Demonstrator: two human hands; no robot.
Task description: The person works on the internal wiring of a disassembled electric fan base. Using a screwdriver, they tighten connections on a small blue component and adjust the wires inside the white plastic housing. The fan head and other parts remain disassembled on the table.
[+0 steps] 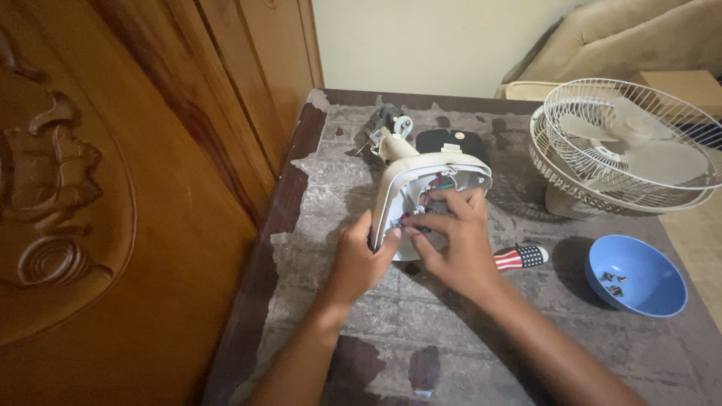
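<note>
Work in hand: a cream fan base lies on its side on the worn table, its underside open toward the person, with coloured wires showing inside
Done so far: judging by how things lie, the fan is already taken apart; the motor sticks out bare at the far end of the neck, and the cage with blades sits apart at the right
Left to do: the open base looks unclosed, and a dark flat cover lies behind it, off the body
Left hand: fingers curled around the near rim of the base, steadying it
Right hand: fingertips pressed into the open cavity among the wires; whether they pinch anything I cannot tell
Screwdriver: striped handle lies on the table just beside the right hand, not held
Blue bowl: at the right, holding a few small dark screws
</note>
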